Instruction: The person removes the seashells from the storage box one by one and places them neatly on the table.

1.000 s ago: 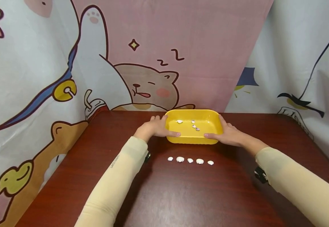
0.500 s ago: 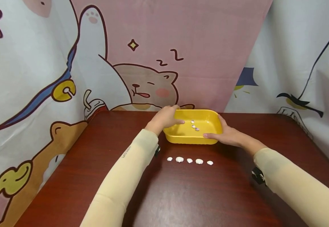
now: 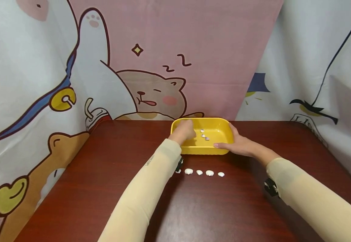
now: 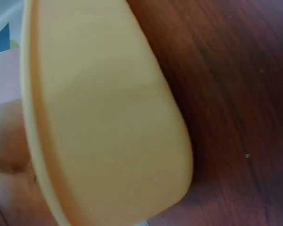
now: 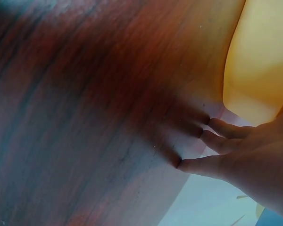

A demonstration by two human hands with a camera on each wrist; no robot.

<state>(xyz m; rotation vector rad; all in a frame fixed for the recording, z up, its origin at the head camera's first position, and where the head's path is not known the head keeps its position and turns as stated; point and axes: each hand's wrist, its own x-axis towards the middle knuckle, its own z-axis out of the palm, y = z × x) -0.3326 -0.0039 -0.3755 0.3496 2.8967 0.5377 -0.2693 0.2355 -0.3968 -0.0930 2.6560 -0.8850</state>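
A yellow plastic tub (image 3: 205, 150) stands at the back of the table. Inside it lie three small seashells (image 3: 207, 138), whitish with purple. My left hand (image 3: 186, 130) reaches over the front rim into the tub's left part, fingers pointing down and hidden behind the hand; whether they hold a shell I cannot tell. In the left wrist view the tub's outer wall (image 4: 108, 108) covers most of that hand. My right hand (image 3: 240, 143) holds the tub's right end, thumb over the front rim, with other fingers (image 5: 203, 165) spread low at the table beside it.
A row of several white seashells (image 3: 209, 173) lies on the dark red-brown table (image 3: 223, 208) in front of the tub. My left sleeve (image 3: 151, 181) partly covers the leftmost one. A cartoon-print cloth (image 3: 217, 60) hangs right behind the table's back edge.
My left hand has let go of the tub's left end, risen over the rim and dipped inside, covering the white shell there. My right hand keeps its hold on the right end.
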